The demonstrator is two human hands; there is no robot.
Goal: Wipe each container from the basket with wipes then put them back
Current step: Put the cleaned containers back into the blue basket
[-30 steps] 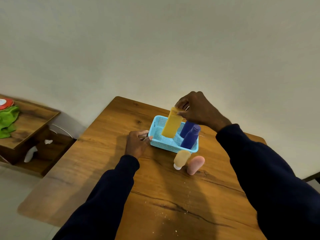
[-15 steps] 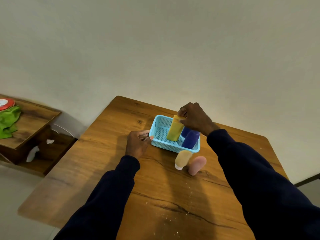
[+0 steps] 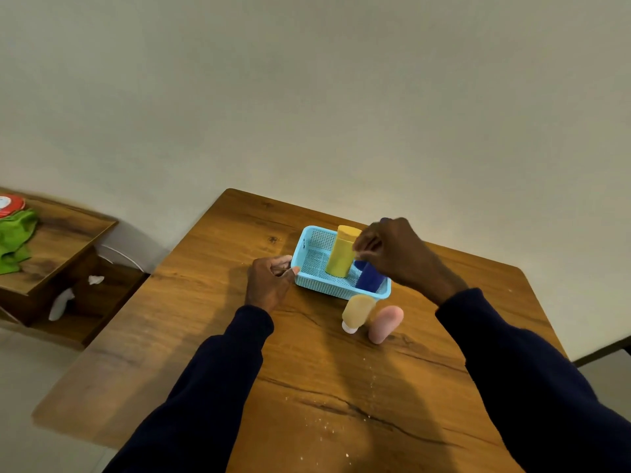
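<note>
Set down now: smooth yellow bottle [image 3: 341, 254], upright in holey blue plastic basket [image 3: 336, 291] on wooden worktop [image 3: 307, 370]. Curled left hand [image 3: 268, 279] holding basket's edge; curled right hand [image 3: 392, 254] round blue bottle [image 3: 370, 279].

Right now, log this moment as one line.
yellow bottle: upright in basket | right hand: over blue bottles, grip unclear | left hand: at basket rim | tan bottle, pink bottle: outside, on table

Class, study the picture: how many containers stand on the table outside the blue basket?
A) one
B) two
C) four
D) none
B: a tan bottle and a pink bottle stand on the table beside the basket, while the yellow bottle and a dark blue bottle sit inside it.
</note>
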